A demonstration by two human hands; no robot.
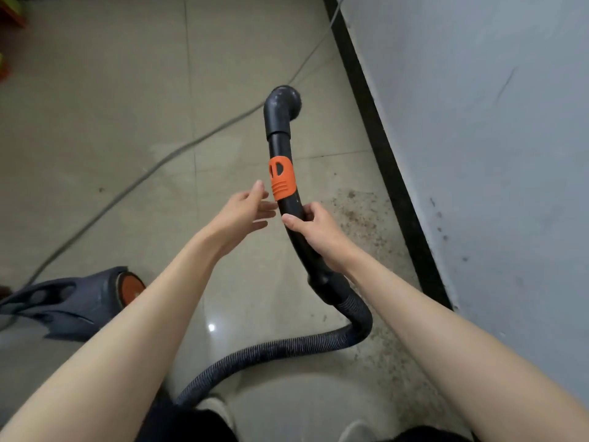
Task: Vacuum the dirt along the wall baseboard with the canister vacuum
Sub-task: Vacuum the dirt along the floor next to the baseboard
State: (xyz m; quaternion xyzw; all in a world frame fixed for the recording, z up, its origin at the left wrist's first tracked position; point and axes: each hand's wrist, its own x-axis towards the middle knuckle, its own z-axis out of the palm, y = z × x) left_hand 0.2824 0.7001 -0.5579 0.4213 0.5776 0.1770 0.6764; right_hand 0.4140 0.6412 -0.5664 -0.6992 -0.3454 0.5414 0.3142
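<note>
Floor (pixel 95 106): glossy beige tiles, thin grout lines, filling left and centre of frame. Wall (pixel 494 122): pale grey, scuffed, at right. Light glint (pixel 211 327) on tile, lower centre.

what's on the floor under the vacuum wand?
Beige floor tiles, with scattered dirt beside the black baseboard. The wand and right hand cover some floor.

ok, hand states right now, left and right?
Left hand: open, fingers straight beside the vacuum wand, holding nothing.
Right hand: gripping the vacuum wand below its orange collar.
</note>
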